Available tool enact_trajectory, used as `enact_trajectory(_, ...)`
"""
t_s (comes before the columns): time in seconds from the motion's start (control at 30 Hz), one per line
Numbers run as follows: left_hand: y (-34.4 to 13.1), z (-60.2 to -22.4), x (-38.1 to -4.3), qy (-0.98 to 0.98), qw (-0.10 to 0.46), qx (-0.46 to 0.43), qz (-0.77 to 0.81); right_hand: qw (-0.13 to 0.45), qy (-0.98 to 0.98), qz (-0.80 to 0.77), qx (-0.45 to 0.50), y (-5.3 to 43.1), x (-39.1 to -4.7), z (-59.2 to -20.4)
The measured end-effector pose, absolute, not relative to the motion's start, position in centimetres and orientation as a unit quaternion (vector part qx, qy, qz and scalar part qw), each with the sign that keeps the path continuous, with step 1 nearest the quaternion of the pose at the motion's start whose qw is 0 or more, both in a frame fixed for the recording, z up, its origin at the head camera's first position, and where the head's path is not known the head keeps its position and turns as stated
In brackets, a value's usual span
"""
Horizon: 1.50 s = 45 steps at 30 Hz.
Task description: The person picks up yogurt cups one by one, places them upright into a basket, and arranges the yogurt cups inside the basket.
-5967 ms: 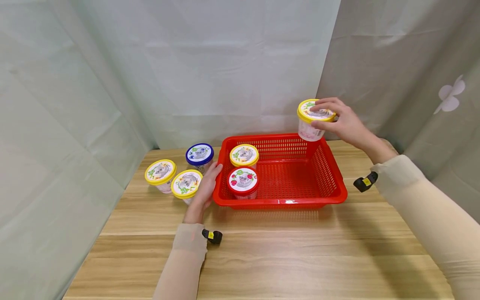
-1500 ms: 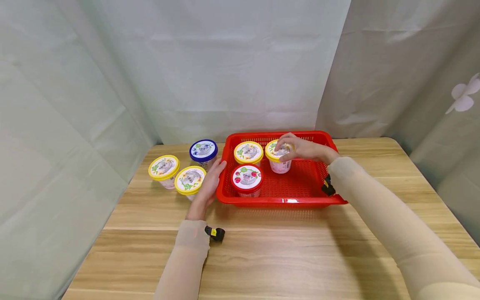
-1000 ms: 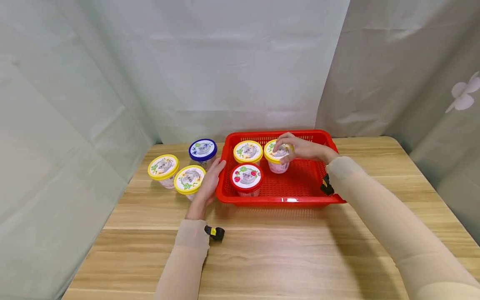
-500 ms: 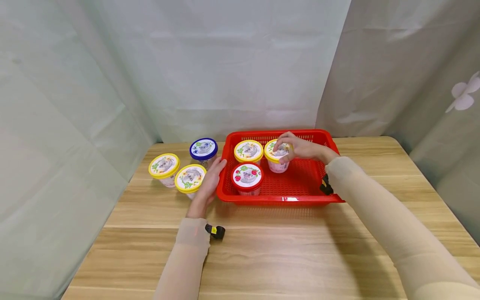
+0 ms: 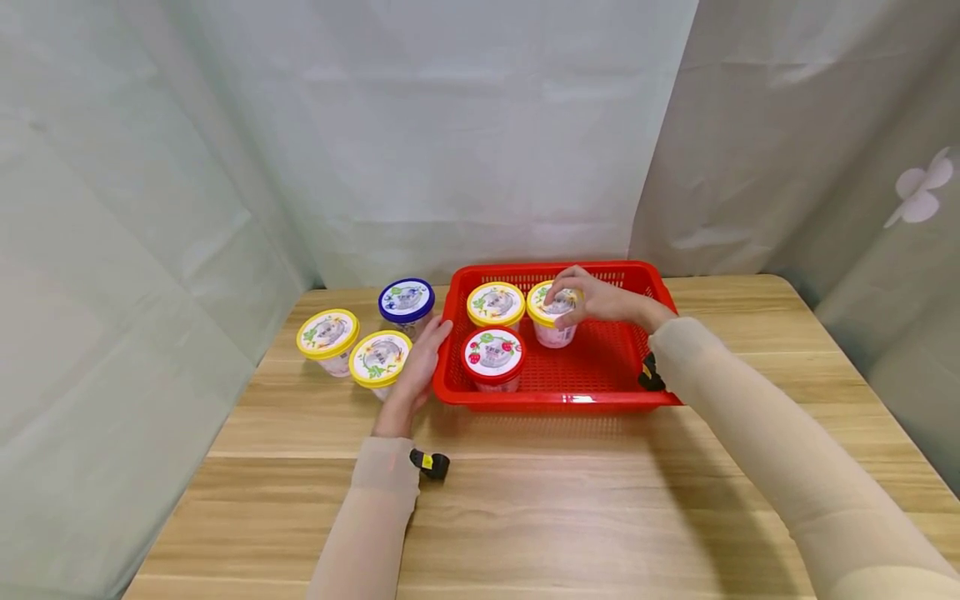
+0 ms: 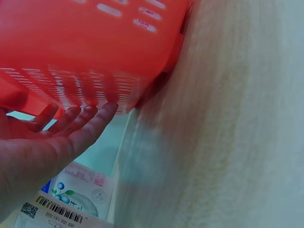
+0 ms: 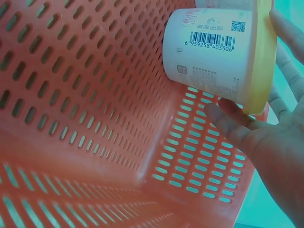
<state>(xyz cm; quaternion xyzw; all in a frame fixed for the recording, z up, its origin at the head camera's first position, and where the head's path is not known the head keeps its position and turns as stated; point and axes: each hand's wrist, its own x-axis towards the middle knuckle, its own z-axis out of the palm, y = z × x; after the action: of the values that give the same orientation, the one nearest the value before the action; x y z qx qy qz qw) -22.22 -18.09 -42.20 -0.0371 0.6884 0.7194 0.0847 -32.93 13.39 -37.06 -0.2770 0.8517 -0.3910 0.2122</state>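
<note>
One held yellow-lidded tub, upright inside one red basket, grasped at the lid by the curled thumb and fingers of the right hand. Just left of it, one second yellow-lidded tub; in front of that, one red-lidded tub; three tubs inside altogether. Against the basket's left end, one left hand with extended fingers, gripping nothing. Farther left, three tubs outside: one blue-lidded tub, two outer yellow-lidded tubs. Underneath, one wood-grain table. Behind, pale sheeting.
</note>
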Motion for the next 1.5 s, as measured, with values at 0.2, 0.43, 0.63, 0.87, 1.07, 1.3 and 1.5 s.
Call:
enact_trajectory(0.2, -18.0, -42.3, -22.3, 0.688, 0.092, -0.032, 0.719, 0.219, 0.848, -0.402, -0.267, 13.8, -32.8, -36.8)
enact_trajectory(0.43, -17.9, -42.2, -22.4, 0.688, 0.089, -0.031, 0.72, 0.193, 0.856, -0.396, -0.27, 14.0, -32.9, -36.3)
enact_trajectory(0.63, -17.9, -42.2, -22.5, 0.689, 0.093, -0.035, 0.718, 0.178, 0.866, -0.382, -0.269, 14.1, -32.8, -35.9)
enact_trajectory(0.87, -18.0, -42.2, -22.5, 0.686, 0.099, -0.027, 0.72, 0.151, 0.88, -0.363, -0.266, 14.3, -32.1, -34.9)
enact_trajectory(1.07, -18.0, -42.1, -22.4, 0.684, 0.094, -0.023, 0.723, 0.146, 0.886, -0.355, -0.261, 14.5, -32.1, -34.1)
enact_trajectory(1.3, -17.9, -42.2, -22.6, 0.68, 0.09, -0.024, 0.727, 0.125, 0.886, -0.357, -0.269, 14.9, -32.0, -33.6)
enact_trajectory(1.5, -18.0, -42.3, -22.6, 0.675, 0.087, -0.021, 0.733, 0.121, 0.887, -0.356, -0.267, 15.2, -32.2, -33.8)
